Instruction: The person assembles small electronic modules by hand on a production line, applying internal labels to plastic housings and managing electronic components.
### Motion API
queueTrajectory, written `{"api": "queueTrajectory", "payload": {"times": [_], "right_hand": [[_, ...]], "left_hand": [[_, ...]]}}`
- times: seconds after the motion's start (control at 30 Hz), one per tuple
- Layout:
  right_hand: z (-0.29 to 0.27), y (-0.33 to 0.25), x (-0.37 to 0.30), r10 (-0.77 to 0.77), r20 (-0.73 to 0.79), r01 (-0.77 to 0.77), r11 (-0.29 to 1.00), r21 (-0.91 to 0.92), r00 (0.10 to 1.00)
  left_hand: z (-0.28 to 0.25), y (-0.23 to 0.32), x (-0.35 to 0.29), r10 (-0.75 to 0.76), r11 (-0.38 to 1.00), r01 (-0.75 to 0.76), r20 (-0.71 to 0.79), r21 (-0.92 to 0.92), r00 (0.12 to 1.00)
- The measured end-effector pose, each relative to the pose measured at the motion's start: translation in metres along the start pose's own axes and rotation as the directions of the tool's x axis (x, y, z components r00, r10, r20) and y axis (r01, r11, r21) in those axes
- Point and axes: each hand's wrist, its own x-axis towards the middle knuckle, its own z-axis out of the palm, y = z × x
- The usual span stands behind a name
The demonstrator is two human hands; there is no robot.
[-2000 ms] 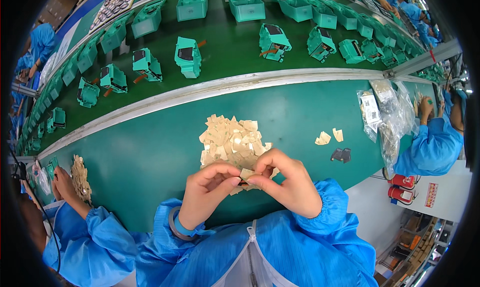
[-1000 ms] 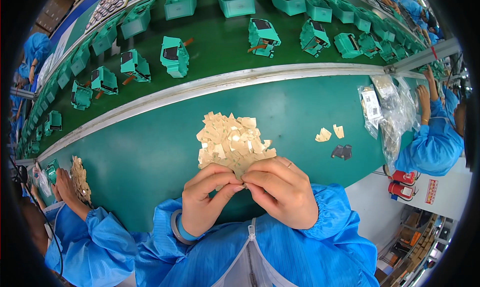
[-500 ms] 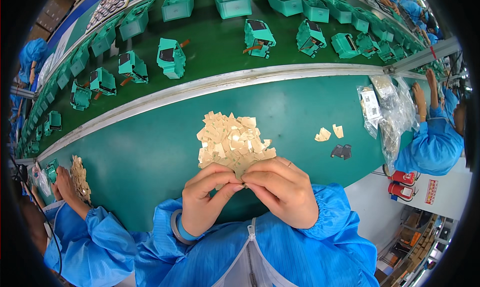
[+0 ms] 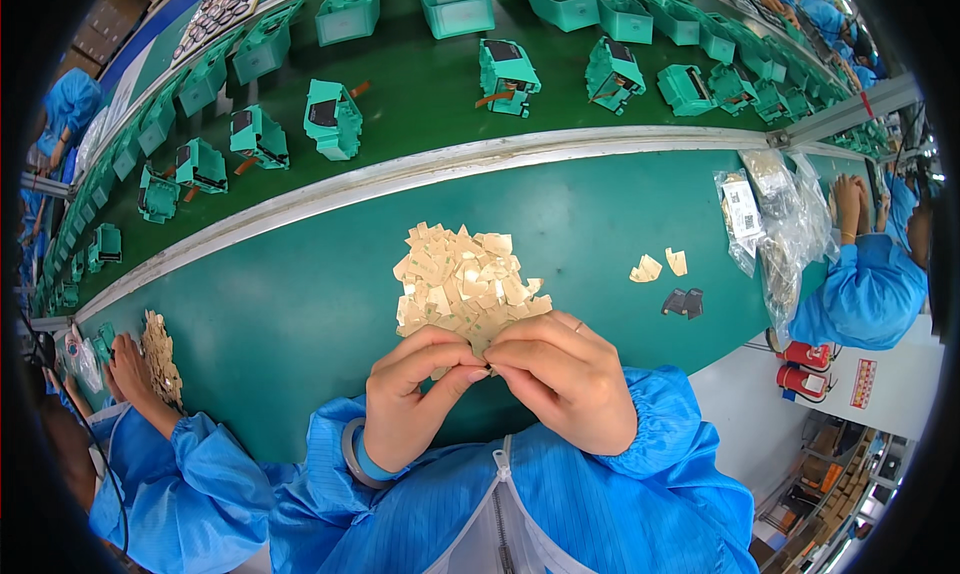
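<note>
Sticker pile (image 4: pixel 462 279) sitting dead center of the frame, right above my knuckles

Both my hands are bunched together just below it on the green table (image 4: pixel 300 304): left hand (image 4: pixel 415 394) and right hand (image 4: pixel 565 379) have their fingertips (image 4: pixel 478 373) pinched together on one small tan piece at the near edge of the heap, though the piece itself is mostly hidden so I can't tell much about it. The rest of the tan bits fan out away from my fingers toward the metal rail (image 4: pixel 420 169). Two loose tan pieces (image 4: pixel 658 266) and a small dark part (image 4: pixel 683 301) lie off to the right, well apart from my hands. Teal housings (image 4: pixel 332 119) line the belt along the top.
</note>
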Motion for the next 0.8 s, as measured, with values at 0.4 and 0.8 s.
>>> {"api": "queueTrajectory", "payload": {"times": [0.4,0.8], "right_hand": [[-0.003,0.000,-0.002,0.045,-0.028,-0.045,0.999,0.015,0.999],[-0.010,0.047,0.000,0.278,0.076,-0.273,0.960,-0.065,0.958]], "left_hand": [[0.007,0.003,0.002,-0.031,0.999,0.031,0.014,-0.014,0.999],[0.001,-0.014,0.001,-0.205,0.784,0.215,0.084,-0.583,0.975]]}}
